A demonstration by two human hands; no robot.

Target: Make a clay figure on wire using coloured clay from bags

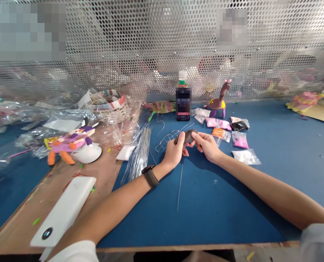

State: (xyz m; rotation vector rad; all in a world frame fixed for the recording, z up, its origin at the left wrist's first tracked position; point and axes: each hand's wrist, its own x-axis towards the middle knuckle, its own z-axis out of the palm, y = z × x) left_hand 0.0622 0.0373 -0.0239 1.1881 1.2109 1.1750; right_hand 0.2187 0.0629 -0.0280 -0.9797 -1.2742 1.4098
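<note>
Both hands meet over the blue table, gripping a dark grey-brown lump of modelling clay [188, 137]. My left hand [175, 150], with a watch on its wrist, pinches the clay's left end between thumb and fingers. At the clay's right end my right hand [207, 145] squeezes with thumb and forefinger. Just behind my left hand lies a bent wire frame [165, 141], partly hidden by the hand. A single thin wire [180, 185] lies on the table below the hands. Left of them is a bundle of straight silver wires [140, 153].
Several small clay packets [240, 140] lie right of my hands. A phone [183, 104] leans on a bottle [182, 78] at the back, beside a clay llama-like figure [219, 100]. On the left are clay figures [71, 142], a basket [115, 109], plastic wrap and a white power bank [65, 211].
</note>
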